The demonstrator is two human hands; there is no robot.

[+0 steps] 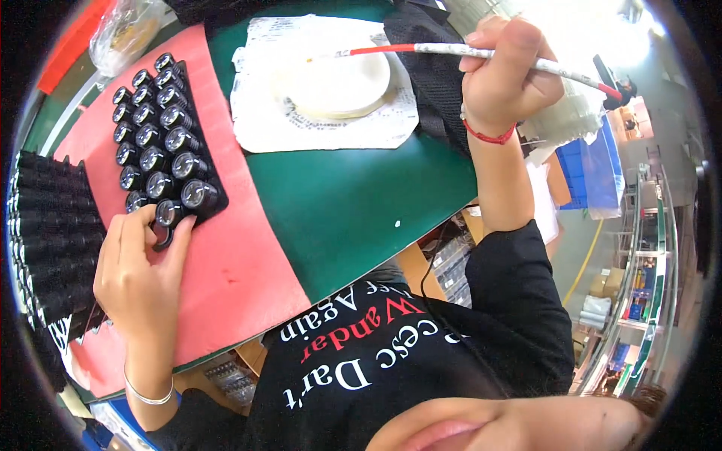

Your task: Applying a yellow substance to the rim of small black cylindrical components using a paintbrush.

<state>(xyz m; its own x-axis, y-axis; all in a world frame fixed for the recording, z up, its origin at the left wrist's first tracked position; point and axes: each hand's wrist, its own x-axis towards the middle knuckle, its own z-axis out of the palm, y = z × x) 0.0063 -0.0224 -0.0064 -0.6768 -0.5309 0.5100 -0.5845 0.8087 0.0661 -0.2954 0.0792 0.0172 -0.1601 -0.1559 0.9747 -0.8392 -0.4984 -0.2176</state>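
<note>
My left hand (pixel 139 270) pinches a black-barrelled lens (pixel 169 213) at the near end of a black tray (pixel 217 197). Several more round lenses, glass faces up, stand in rows in that tray. Below the pinched lens, a curved black rim shows between thumb and fingers. Raised at the right, my right hand (pixel 514 75) grips a thin paintbrush (pixel 444 49) with a red and white handle. Its tip points left, over a round white dish (pixel 342 86). Glare hides whether the tip touches the dish, which sits on a white printed sheet (pixel 259 131).
A pink mat (pixel 244 263) lies under the lens tray, on the green tabletop (pixel 338 203). Stacked black trays (pixel 56 233) stand at the far left. Black cloth (pixel 432 83) lies right of the dish. A clear plastic bag (pixel 124 34) sits at the back left.
</note>
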